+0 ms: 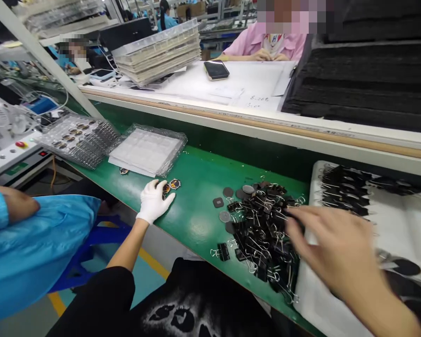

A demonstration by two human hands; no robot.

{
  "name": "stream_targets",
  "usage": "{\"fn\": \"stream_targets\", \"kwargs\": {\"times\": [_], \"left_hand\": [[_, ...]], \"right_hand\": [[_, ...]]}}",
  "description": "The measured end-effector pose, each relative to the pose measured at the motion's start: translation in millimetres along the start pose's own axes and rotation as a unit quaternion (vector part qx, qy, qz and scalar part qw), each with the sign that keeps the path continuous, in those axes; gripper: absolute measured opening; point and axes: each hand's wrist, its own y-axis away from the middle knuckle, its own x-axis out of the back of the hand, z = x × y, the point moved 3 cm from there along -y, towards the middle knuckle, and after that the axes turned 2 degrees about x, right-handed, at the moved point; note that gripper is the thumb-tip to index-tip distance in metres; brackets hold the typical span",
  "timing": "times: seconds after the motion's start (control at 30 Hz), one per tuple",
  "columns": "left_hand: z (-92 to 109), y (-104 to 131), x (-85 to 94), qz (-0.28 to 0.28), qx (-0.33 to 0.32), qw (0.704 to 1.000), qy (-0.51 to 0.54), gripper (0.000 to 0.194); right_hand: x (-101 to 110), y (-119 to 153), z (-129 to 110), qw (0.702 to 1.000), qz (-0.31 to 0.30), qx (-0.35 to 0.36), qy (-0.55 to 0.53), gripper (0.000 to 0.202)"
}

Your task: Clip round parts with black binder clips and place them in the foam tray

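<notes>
Evidently, the clips lie just left of the right hand, nearer than the left hand; neither grip is discernible.

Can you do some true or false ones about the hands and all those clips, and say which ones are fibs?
1. The left hand wears a white glove. True.
2. Both hands wear gloves. False: the right hand is bare.
3. Black binder clips lie piled on the green table. True.
4. The left hand is over the clips. False: it is at the round watch-like pieces.
5. A phone lies on the raised shelf. True.
</notes>
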Motion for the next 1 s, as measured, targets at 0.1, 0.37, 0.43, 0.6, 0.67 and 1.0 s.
{"fn": "stream_targets", "kwargs": {"times": [0.1, 0.37, 0.43, 0.6, 0.67, 1.0], "left_hand": [[44, 3, -7.5, -0.013, -0.040, 0.999, 0.008, 0.057], [92, -31, -7.3, -0.031, -0.073, 0.997, 0.010, 0.090], [97, -50, -3.6, -0.072, -0.107, 0.992, -0.012, 0.086], [135, -94, -11.8, -0.186, -0.193, 0.962, -0.054, 0.049], [153, -101, -18.0, -0.187, -0.210, 0.959, -0.047, 0.046], [166, -96, -25.2, -0.191, -0.238, 0.952, -0.026, 0.049]], "right_hand": [[-46, -29, -70, 0.981, -0.148, 0.124, 0.017, 0.032], [-127, -47, -116, 0.931, -0.311, 0.147, 0.121, 0.025], [-123, -47, -111, 0.937, -0.299, 0.152, 0.097, 0.025], [-112, -84, -90, 0.957, -0.278, 0.069, -0.042, 0.031], [-118, -108, -79, 0.957, -0.275, 0.011, -0.092, 0.032], [-182, -164, -59, 0.950, -0.289, 0.008, -0.116, 0.027]]}}
